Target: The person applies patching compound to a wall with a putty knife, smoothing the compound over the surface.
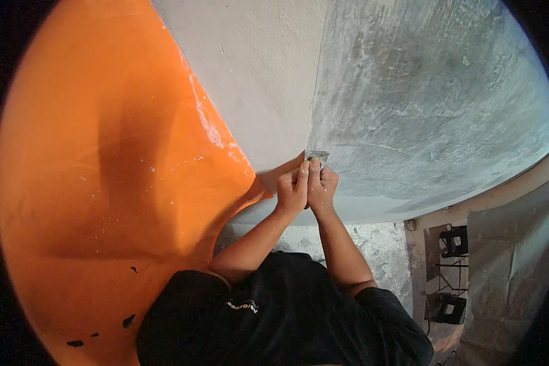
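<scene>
Both of my hands are closed together around a putty knife, its small grey metal blade showing above my fingers. My left hand wraps the tool from the left, and my right hand grips it from the right. Both thumbs press on the blade; most of the handle is hidden in my fists. The blade lies at the wall, by the lower end of the border between a smooth pale strip and a rough, streaky grey patch. White dust marks my fingers.
An orange surface with white flecks and dark chips fills the left side, its slanted edge meeting the pale strip. Below the wall lies a white-spattered floor. Two black work lights on a stand and a grey sheet are at lower right.
</scene>
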